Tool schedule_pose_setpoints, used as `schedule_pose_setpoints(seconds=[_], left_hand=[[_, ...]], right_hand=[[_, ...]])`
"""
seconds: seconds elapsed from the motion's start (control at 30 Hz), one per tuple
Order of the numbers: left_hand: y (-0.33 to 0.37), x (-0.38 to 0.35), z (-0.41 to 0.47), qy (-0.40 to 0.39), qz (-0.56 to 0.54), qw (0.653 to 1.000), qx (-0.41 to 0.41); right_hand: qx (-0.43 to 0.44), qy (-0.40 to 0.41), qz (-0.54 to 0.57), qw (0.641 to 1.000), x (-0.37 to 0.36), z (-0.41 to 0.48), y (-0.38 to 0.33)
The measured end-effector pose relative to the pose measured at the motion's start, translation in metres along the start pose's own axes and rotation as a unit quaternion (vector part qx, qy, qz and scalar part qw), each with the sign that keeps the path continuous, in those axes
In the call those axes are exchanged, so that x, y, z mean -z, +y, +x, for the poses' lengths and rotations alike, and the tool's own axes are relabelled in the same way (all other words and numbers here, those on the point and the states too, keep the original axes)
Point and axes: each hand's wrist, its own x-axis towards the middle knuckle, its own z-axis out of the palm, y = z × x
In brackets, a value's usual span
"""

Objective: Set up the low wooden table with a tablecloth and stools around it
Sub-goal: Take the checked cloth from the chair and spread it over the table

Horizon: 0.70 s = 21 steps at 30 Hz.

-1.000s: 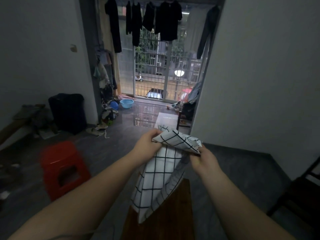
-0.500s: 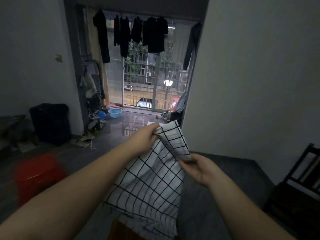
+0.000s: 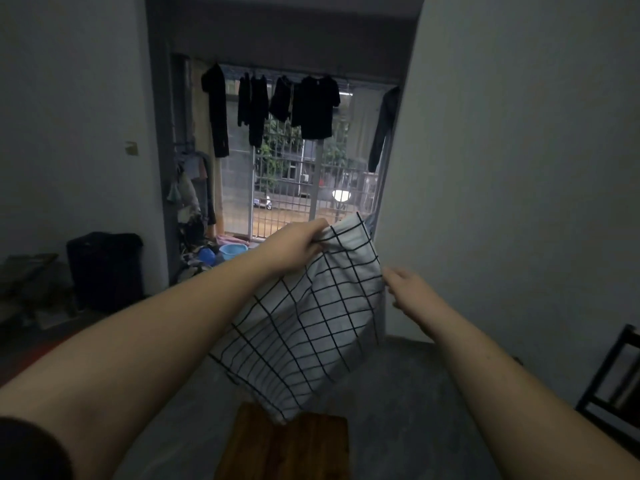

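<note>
Holding the checked tablecloth [image 3: 311, 323] aloft at centre, top edge pinched in the curled fingers of the left hand [image 3: 298, 247] at its 11 o'clock. Right hand [image 3: 412, 289] just beside its 3 o'clock edge, fingers loosely spread, contact unclear. Wooden table [image 3: 287, 448] below at 6 o'clock, dark chair [image 3: 616, 386] at 4.

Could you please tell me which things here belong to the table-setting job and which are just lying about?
For the job: checked tablecloth, gripped by the left hand; right hand beside its edge; low wooden table below.
Lying about: blue basin, black bag, hanging clothes, dark chair.
</note>
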Motion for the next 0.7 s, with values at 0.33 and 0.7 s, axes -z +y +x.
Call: schedule_pose_setpoints(seconds=[0.33,0.7], left_hand=[[0.012,0.013,0.016,0.02,0.025,0.999,-0.041],[-0.001,0.021,0.019,0.008,0.03,0.999,-0.04]], right_hand=[[0.181,0.019,0.031,0.983,0.0,0.027,-0.042],[0.128,0.081,0.129,0.98,-0.025,0.041,-0.043]])
